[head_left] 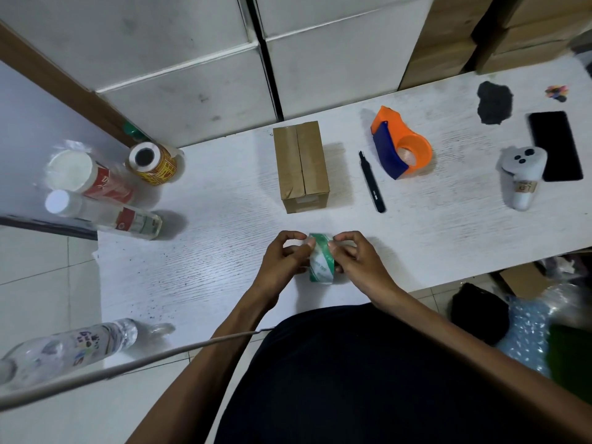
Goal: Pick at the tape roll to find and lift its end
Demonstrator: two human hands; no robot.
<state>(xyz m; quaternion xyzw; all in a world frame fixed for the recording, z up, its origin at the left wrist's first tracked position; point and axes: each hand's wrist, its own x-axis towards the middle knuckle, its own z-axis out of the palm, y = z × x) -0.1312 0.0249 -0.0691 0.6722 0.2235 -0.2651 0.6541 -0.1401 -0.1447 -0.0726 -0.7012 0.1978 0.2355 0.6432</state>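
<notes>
Table (224, 219) white and woodgrained, tiled floor (41, 267), stacked cartons (192, 59).

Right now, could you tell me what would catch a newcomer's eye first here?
Both hands, left hand and right hand, pinch a green-and-white tape roll at the white table's near edge. Behind it stands a taped cardboard box, with an orange tape dispenser to its right.

This looks like a small packing or shipping station in a storeroom. A white desk (224, 200) carries a sealed cardboard box (301, 166), an orange tape dispenser (402, 144), a black box cutter (372, 182) and a roll of printed stickers (153, 163). Stacked white cartons (192, 59) and brown cartons (455, 36) stand behind it, with bubble wrap (528, 331) on the tiled floor.
</notes>
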